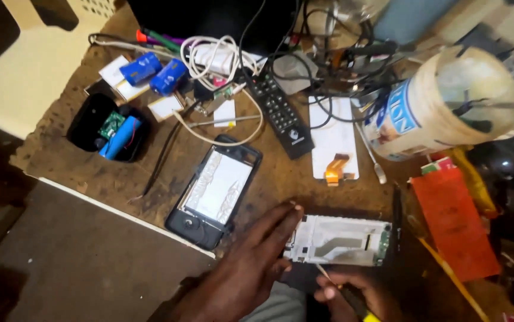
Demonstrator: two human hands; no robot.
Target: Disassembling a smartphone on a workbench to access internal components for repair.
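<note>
My left hand (251,262) lies with fingers spread, tips pressing the left end of the white phone frame (337,240). To their right the frame lies flat, long axis left to right, connector end away from them. My right hand (352,292) pinches a thin tool (328,277) below it. A slip could gouge the board, I judge.

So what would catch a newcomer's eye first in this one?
Probably the white phone frame at bottom centre, steadied by the left hand while the right hand works a thin tool at its lower edge. Next, the opened black phone just left, and the cable tangle at the top.
</note>
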